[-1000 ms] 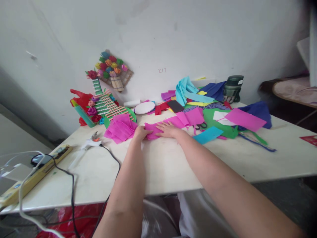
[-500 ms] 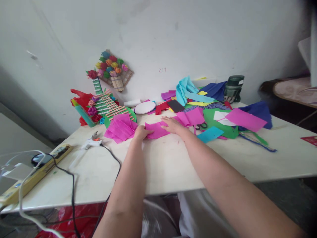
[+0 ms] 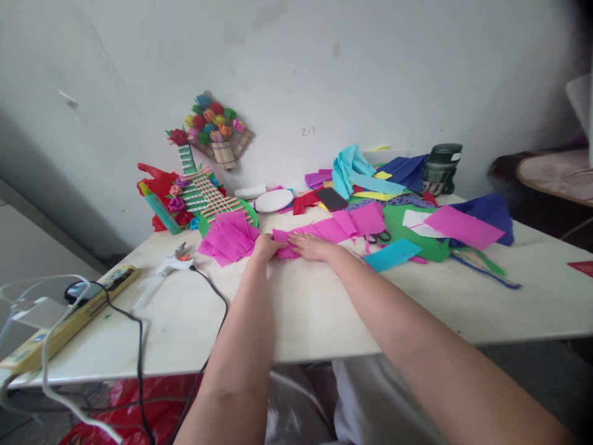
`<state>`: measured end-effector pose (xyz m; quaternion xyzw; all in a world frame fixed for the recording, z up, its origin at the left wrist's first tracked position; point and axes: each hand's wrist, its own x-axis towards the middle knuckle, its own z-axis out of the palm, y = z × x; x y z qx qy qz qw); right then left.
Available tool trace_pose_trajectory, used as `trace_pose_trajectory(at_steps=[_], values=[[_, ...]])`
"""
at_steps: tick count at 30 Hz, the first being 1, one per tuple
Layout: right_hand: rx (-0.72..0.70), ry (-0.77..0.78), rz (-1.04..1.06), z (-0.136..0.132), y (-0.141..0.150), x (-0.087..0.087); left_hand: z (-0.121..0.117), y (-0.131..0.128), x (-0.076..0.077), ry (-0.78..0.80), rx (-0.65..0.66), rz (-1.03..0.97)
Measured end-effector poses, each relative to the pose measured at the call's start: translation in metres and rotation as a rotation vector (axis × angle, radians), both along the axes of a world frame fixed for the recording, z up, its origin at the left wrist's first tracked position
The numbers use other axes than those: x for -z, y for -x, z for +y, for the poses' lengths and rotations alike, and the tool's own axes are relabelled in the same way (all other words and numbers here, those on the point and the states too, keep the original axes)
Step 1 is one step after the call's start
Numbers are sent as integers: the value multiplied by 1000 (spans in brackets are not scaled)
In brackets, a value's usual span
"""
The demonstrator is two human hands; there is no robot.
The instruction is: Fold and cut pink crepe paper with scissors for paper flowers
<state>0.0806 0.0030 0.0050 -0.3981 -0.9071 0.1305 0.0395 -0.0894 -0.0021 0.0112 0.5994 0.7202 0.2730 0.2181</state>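
A long magenta crepe paper strip (image 3: pixel 338 227) lies across the table in front of me. At its left end my left hand (image 3: pixel 265 246) grips the edge, thumb on top; the other fingers are mostly hidden. Lying flat on the strip, a little to the right, is my right hand (image 3: pixel 311 246), its fingers stretched out. A fanned pile of magenta crepe paper pieces (image 3: pixel 228 238) rests just left of my left hand. Black-handled scissors (image 3: pixel 380 236) show partly at the right end of the strip, beside a blue paper piece (image 3: pixel 393 254).
A white glue gun (image 3: pixel 173 264) lies left, its black cord trailing over the table edge. Further left is a yellow power strip (image 3: pixel 99 301). A flower-covered paper guitar (image 3: pixel 199 191) leans at the back. A phone (image 3: pixel 332 198), coloured papers and a green flask (image 3: pixel 440 170) stand behind.
My right hand slid right along the strip, then came back left near my left hand. The left hand stays on the strip's end. The view has shifted slightly.
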Motion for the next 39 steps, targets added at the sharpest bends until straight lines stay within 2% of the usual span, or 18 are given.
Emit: trace_pose_trajectory(at_steps=[9, 14, 22, 28, 31, 35, 39], values=[[25, 14, -19, -10, 2, -8, 4, -2, 5, 6, -35, -127], [20, -13, 23, -3, 3, 1, 1, -9, 3, -13, -34, -239], [2, -94, 31, 6, 5, 11, -5, -19, 3, -134, 28, -251], [73, -34, 81, -1, 5, 5, -10, -24, -5, -40, 36, -406], [67, -25, 89, -2, 4, 3, -8, -23, -5, -32, 26, -351], [49, -18, 112, -5, 3, 1, -6, -22, -1, -46, 23, -178], [81, 39, 202, -8, -2, -3, -7, -21, 0, -67, 24, -60]])
